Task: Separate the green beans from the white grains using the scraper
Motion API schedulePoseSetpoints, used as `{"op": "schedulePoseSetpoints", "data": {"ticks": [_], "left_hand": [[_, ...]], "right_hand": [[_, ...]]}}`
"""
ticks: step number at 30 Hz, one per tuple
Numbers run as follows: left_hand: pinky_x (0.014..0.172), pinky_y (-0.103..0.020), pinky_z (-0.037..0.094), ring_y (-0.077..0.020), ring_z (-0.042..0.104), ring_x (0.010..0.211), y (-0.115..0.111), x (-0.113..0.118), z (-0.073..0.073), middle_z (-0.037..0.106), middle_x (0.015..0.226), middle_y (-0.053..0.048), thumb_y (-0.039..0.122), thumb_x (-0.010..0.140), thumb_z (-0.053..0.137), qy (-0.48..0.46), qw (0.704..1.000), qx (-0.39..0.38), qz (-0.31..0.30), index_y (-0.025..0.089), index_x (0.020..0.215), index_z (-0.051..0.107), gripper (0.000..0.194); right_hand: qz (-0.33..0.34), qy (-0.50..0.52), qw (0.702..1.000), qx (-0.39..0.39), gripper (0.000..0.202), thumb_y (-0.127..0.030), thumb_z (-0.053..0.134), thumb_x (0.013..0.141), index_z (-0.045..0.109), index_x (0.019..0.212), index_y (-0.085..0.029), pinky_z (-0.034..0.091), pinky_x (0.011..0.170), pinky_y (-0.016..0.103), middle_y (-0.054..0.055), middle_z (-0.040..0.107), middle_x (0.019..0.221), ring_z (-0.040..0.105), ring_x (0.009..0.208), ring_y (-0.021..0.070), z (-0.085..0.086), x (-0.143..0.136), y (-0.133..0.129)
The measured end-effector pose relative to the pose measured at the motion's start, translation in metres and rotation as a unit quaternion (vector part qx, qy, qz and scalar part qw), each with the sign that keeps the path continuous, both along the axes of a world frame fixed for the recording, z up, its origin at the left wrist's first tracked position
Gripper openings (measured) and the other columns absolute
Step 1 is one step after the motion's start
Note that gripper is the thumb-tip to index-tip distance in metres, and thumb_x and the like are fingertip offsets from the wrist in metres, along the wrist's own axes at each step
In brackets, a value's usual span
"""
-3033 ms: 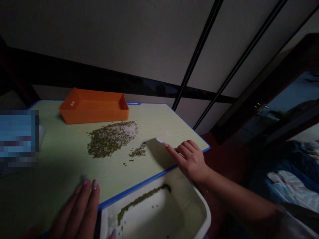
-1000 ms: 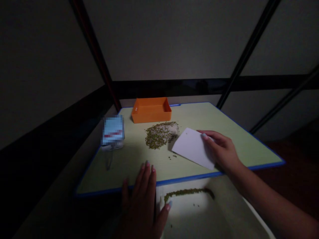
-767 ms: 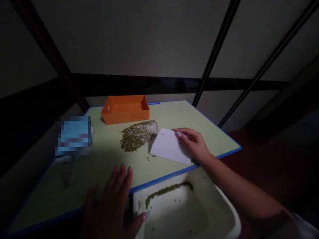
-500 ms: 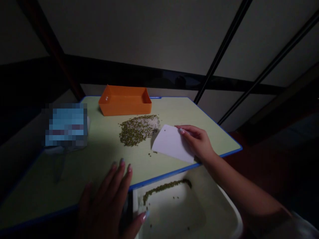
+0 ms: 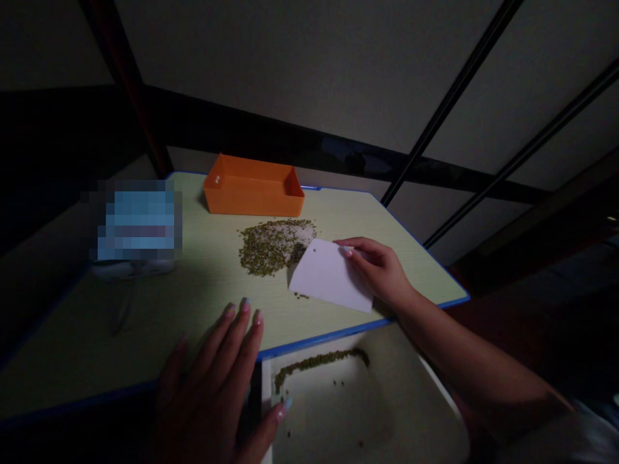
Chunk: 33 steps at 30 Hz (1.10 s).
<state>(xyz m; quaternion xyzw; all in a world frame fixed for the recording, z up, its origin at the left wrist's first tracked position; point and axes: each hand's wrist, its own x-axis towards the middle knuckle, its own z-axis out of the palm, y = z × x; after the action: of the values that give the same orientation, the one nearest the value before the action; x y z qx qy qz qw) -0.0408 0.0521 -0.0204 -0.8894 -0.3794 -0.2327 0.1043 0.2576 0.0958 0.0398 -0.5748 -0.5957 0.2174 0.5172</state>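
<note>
My right hand [image 5: 380, 267] pinches the edge of a white scraper [image 5: 331, 274], a flat trapezoid tilted over the table. The scraper's left side meets a spread heap of small green beans [image 5: 264, 248] mixed with white grains that look like rice. A few beans lie by its lower edge. My left hand [image 5: 213, 380] has its fingers spread at the table's front edge, with the thumb over the rim of a white bin [image 5: 411, 399]; it holds nothing. Green beans line the bin's near-table side, and a few lie loose on its floor.
An orange tray [image 5: 256, 204] stands at the back of the light green table [image 5: 348, 206], which has a blue edge. On the left is a blurred-out blue and white object [image 5: 138, 225] with a cord. A panelled wall [image 5: 290, 64] rises behind.
The scraper and my right hand have shifted slightly left, closer against the bean heap. The whole view has tilted a little. My left hand keeps the same spread pose.
</note>
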Motion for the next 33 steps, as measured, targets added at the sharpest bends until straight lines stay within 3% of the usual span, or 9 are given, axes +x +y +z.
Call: {"op": "schedulePoseSetpoints", "data": {"ticks": [9,15,20,25,33], "left_hand": [[0.122,-0.039,-0.003,-0.0264,0.036,0.141,-0.002,0.001,-0.003,0.049,0.151,-0.011,0.049,0.078,0.053,-0.004,1.0,-0.002,0.003,0.016,0.143,0.037,0.075],[0.121,-0.039,-0.002,-0.0246,0.033,0.145,-0.007,-0.003,0.001,0.042,0.156,-0.008,0.052,0.077,0.054,0.028,0.999,-0.017,0.023,0.017,0.147,0.03,0.082],[0.117,-0.042,0.008,-0.0248,0.031,0.147,-0.009,-0.003,0.005,0.038,0.159,-0.009,0.057,0.079,0.051,0.06,0.998,-0.014,0.034,0.017,0.149,0.025,0.084],[0.115,-0.046,0.015,-0.0244,0.03,0.148,-0.01,-0.003,0.005,0.037,0.159,-0.007,0.056,0.08,0.049,0.055,0.997,-0.024,0.039,0.019,0.15,0.022,0.083],[0.114,-0.044,0.016,-0.0228,0.028,0.148,-0.009,-0.004,0.005,0.038,0.159,-0.007,0.057,0.084,0.044,0.053,0.998,-0.017,0.03,0.019,0.149,0.024,0.079]], "right_hand": [[0.094,-0.081,0.992,-0.002,0.027,-0.039,0.067,0.086,0.077,0.101,-0.02,0.051,0.085,0.035,0.008,0.077,0.106,0.069,0.096,0.0209,0.021,-0.002,0.02],[0.082,-0.092,0.992,-0.002,0.027,-0.036,0.064,0.088,0.077,0.105,-0.02,0.049,0.08,0.035,0.009,0.076,0.101,0.066,0.09,0.0205,0.011,0.0,0.02],[0.082,-0.119,0.989,0.009,0.027,-0.034,0.064,0.088,0.077,0.108,-0.021,0.047,0.071,0.034,0.007,0.073,0.09,0.061,0.079,0.0187,0.006,0.003,0.016],[0.117,-0.119,0.986,0.03,0.024,-0.032,0.065,0.089,0.077,0.108,-0.021,0.046,0.073,0.035,0.008,0.075,0.094,0.061,0.081,0.0191,0.005,0.004,0.018],[0.178,-0.122,0.974,0.063,0.021,-0.026,0.068,0.087,0.078,0.106,-0.025,0.044,0.068,0.033,0.005,0.074,0.086,0.06,0.076,0.0175,0.004,0.007,0.017]]}}
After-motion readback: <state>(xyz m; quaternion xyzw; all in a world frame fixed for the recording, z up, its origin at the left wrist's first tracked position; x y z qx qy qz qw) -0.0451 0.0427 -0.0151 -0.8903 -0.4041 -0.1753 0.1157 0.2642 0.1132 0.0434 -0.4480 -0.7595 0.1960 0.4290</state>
